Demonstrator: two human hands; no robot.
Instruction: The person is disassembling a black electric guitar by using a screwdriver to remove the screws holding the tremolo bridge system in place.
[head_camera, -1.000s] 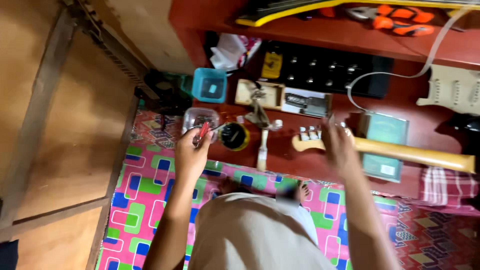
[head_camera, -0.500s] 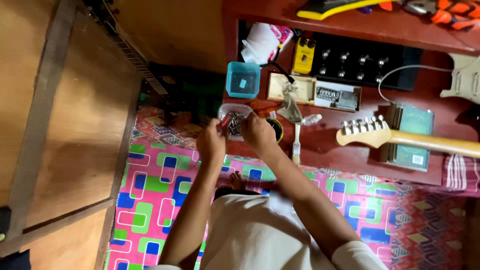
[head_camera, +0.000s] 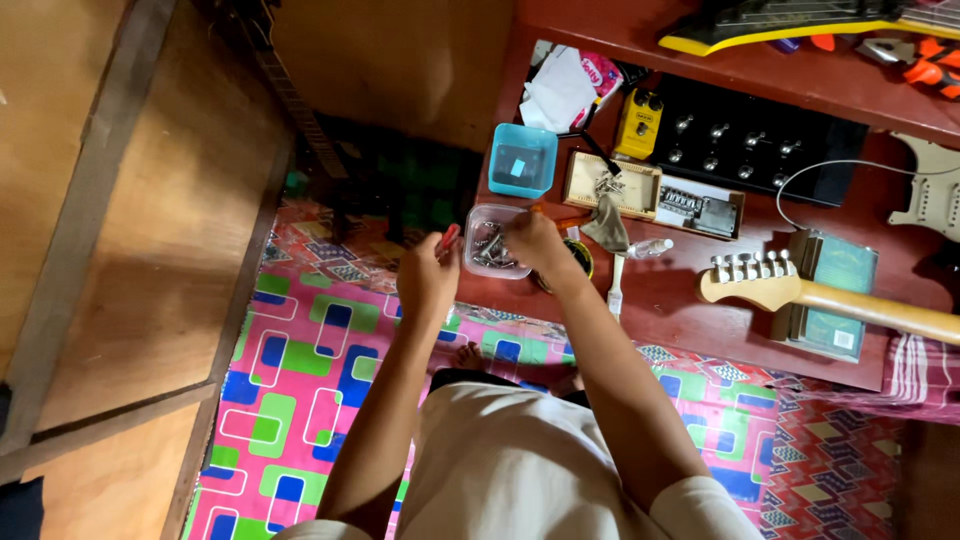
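A small clear plastic box (head_camera: 487, 262) of metal screws and parts sits at the near left corner of the red table (head_camera: 680, 300). My right hand (head_camera: 532, 240) reaches into that box with fingers pinched over the parts. My left hand (head_camera: 427, 277) is closed on a red-handled tool (head_camera: 447, 240) just left of the box, off the table's edge. I cannot tell whether the right fingers hold a screw.
A blue tub (head_camera: 522, 160), a cream tray of hardware (head_camera: 612, 184), a yellow pedal (head_camera: 638, 122) and a black pedalboard (head_camera: 760, 140) lie further back. A guitar neck with headstock (head_camera: 790, 288) rests on a green book at right. A patterned mat (head_camera: 310, 380) covers the floor.
My right hand has left the guitar headstock and swung left to the clear box. The left hand stayed beside the box with the red-handled tool. The view shifted left.
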